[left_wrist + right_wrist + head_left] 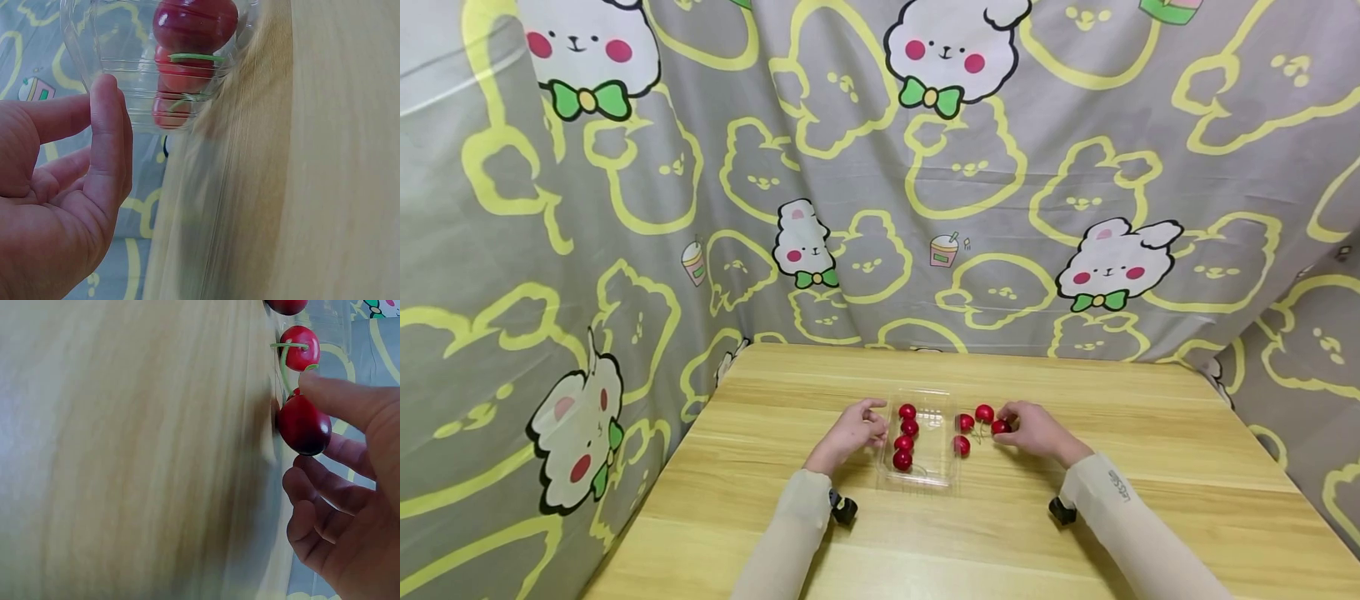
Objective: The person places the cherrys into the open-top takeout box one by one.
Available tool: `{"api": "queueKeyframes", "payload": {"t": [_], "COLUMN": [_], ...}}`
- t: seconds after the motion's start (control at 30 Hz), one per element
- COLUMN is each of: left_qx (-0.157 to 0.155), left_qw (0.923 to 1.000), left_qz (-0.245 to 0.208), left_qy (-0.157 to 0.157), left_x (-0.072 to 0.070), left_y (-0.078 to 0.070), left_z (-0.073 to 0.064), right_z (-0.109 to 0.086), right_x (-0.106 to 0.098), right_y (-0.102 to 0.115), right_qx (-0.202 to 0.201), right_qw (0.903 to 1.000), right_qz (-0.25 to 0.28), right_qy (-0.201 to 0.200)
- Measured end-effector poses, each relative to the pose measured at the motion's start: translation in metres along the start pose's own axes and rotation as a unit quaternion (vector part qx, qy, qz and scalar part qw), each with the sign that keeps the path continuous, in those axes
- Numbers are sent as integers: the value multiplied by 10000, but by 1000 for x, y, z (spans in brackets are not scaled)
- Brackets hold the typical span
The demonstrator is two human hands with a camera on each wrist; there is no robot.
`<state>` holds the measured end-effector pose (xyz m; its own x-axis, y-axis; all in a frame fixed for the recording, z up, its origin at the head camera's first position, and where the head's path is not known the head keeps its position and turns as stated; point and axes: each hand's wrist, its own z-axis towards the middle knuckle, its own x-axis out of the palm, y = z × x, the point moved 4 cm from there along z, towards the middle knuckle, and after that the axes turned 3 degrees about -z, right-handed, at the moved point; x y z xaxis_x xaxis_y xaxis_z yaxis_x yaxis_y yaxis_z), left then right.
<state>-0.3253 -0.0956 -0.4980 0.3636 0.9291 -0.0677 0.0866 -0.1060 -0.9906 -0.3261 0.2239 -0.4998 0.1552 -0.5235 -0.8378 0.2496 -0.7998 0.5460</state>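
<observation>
A clear plastic box (pixel 936 450) stands on the table, with several red cherries (pixel 904 443) in a row along its left side. My left hand (pixel 856 429) is at the box's left wall, its fingers fairly straight. In the left wrist view, fingertips (pixel 106 84) appear to touch the clear wall. Right of the box, my right hand (pixel 1033 429) pinches a dark red cherry (pixel 304 427) between thumb and a finger. Beside it lie other cherries, one at the back (pixel 984 412) and one nearer (pixel 962 446). Green stems show on some of them.
The wood-grain table (pixel 1000 533) carries all of this. A grey patterned cloth (pixel 865 167) hangs behind the table and along its left and right sides. A small black device (pixel 844 507) sits on the left wrist, another (pixel 1062 510) on the right.
</observation>
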Motion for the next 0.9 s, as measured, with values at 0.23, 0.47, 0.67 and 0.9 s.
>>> {"api": "queueKeyframes", "payload": {"t": [0.23,0.47,0.67,0.9], "left_qx": [54,46,38,33], "left_qw": [10000,9999,10000,9999], "left_qz": [22,89,83,102], "left_qy": [-11,-9,-11,-18], "left_x": [1,1,1,0], "left_y": [-1,-2,-1,1], "left_z": [0,1,2,2], "right_z": [-1,-2,-3,-5], "right_x": [0,-7,-11,-17], "right_y": [-4,-3,-2,0], "right_qx": [-88,-196,-293,-435], "right_qw": [9998,9986,9984,9974], "right_qz": [198,460,447,510], "right_qy": [-32,-144,-179,-256]}}
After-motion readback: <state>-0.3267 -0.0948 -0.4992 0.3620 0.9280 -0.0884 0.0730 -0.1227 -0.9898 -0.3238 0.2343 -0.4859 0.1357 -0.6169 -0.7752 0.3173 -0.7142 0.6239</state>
